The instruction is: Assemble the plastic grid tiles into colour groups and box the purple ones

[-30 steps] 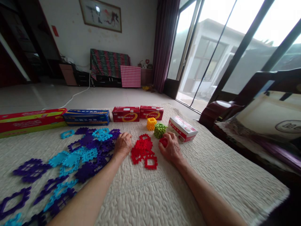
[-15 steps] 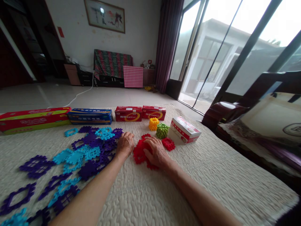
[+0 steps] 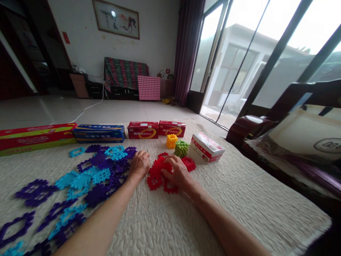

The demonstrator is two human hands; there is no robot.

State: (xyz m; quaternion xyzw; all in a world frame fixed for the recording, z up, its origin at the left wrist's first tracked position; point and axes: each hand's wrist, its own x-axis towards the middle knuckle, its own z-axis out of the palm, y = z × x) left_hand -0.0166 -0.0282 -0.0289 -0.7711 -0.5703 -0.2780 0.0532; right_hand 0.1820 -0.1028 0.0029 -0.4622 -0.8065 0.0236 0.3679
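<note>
My left hand point(image 3: 140, 164) rests palm down on the quilted mat, at the right edge of a spread of purple toothed building pieces point(image 3: 98, 193) and light-blue ones point(image 3: 101, 176). Its fingers are loosely bent, with nothing visible in them; the fingertips are partly hidden. My right hand point(image 3: 178, 172) lies over a cluster of red toothed building pieces point(image 3: 155, 181), thumb and fingers curled onto them. The hand covers part of that cluster. One more red piece point(image 3: 188, 163) lies just beyond its knuckles. A green block point(image 3: 182, 148) and a yellow block point(image 3: 172, 141) stand farther back.
A long red-and-green box point(image 3: 37, 138), a blue box point(image 3: 98, 134) and two red boxes point(image 3: 143, 130) line the mat's far side. A white-and-red box point(image 3: 207, 147) stands at the right. Dark wooden seating point(image 3: 246, 122) borders the mat point(image 3: 253, 185) there.
The view has shifted slightly. The red pieces under my right hand have moved a little, and a windowed one shows more plainly at the left. My left hand stays beside the purple pieces.
</note>
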